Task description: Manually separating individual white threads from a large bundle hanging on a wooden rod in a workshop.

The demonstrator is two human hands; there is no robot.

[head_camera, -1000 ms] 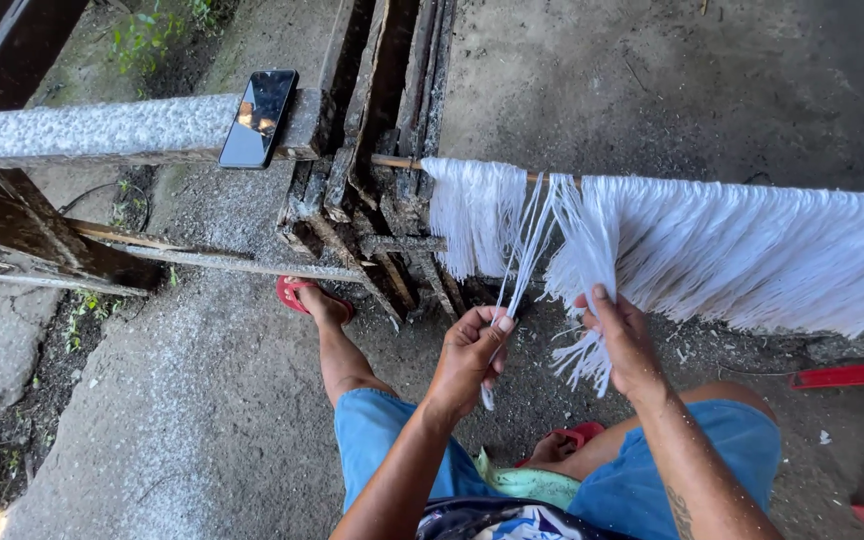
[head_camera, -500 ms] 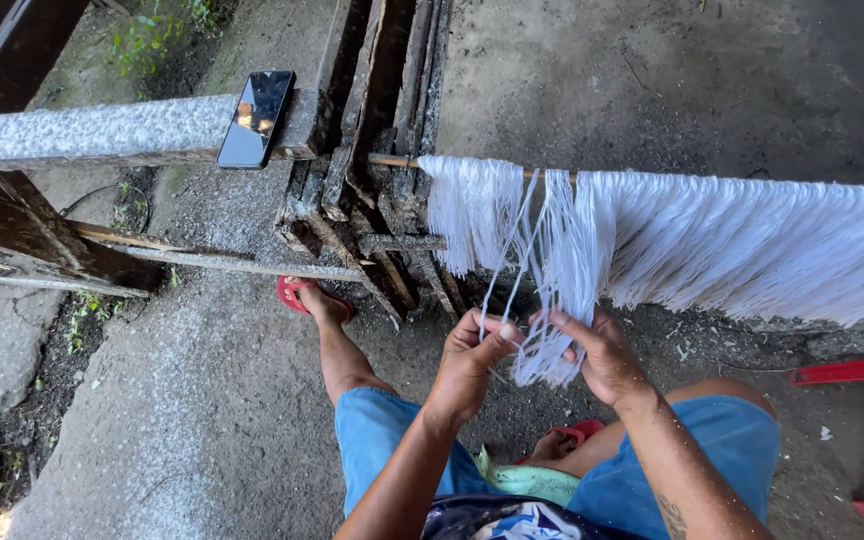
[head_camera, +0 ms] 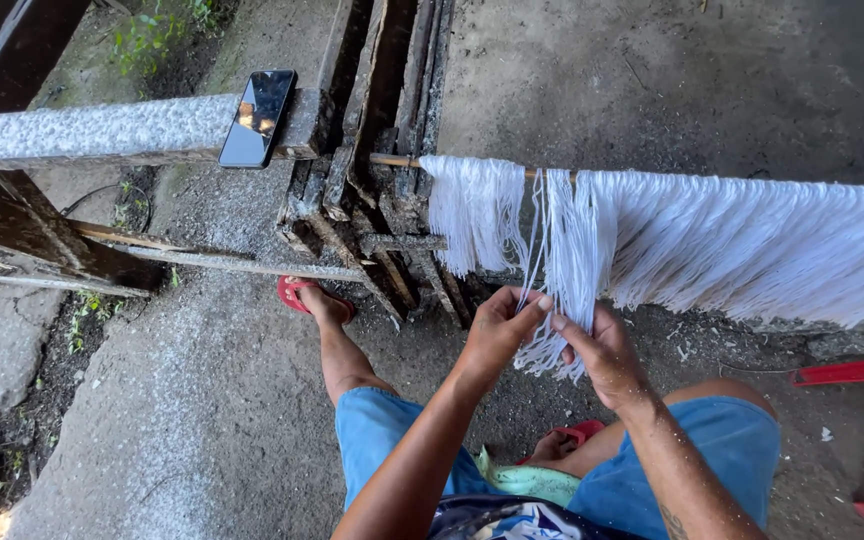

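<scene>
A long fringe of white strings (head_camera: 732,240) hangs from a thin horizontal stick (head_camera: 394,160). My left hand (head_camera: 497,325) pinches a few of the strings just left of a bunched tuft. My right hand (head_camera: 602,352) grips that tuft of strings (head_camera: 564,300) from the right side, close against the left hand. Both hands meet below the stick, in front of my knees in blue shorts (head_camera: 392,440).
A black phone (head_camera: 258,116) lies on a grey concrete rail (head_camera: 82,130) at the upper left. Dark wooden beams (head_camera: 372,110) stand behind the stick. My feet wear red sandals (head_camera: 297,295) on the concrete floor. Red plastic bars (head_camera: 852,372) lie at the right.
My hands have drawn together: the right hand moved left and gathered a tuft of strings, and the left hand rose slightly to pinch the strands beside it.
</scene>
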